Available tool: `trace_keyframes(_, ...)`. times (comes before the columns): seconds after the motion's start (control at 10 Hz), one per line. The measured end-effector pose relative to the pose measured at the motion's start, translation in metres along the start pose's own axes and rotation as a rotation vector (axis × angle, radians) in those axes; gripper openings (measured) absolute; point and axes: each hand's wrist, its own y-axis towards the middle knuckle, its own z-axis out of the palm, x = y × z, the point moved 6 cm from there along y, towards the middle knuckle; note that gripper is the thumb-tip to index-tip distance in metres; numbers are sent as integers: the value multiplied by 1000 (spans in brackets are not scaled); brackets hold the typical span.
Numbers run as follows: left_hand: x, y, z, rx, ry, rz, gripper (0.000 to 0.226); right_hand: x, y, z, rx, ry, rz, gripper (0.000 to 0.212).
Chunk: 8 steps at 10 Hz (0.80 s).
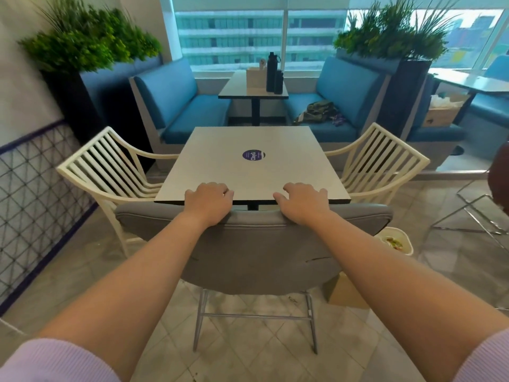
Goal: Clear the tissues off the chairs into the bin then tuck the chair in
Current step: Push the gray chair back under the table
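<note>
Grey chair (256,244), top edge clasped by left hand (208,203) and right hand (303,204): grip curled tight; risk, backrest striking table (248,172) edge if shoved hard

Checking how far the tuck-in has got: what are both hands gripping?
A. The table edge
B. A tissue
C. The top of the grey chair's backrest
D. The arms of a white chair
C: the left hand and right hand curl over the top of the grey chair backrest, at the table edge.

both hands (208,203) apparently on chair back (253,244)
</note>
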Motion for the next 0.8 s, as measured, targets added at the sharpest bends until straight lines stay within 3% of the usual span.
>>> trace_keyframes(0.2, -6, 12, -30, -51, 41, 91, 30, 21, 2, -28, -7, 25, -13, 49)
trace_keyframes(0.8, -53, 72, -239, -384, 73, 164, 25, 81, 39, -232, -529, 10, -105, 48)
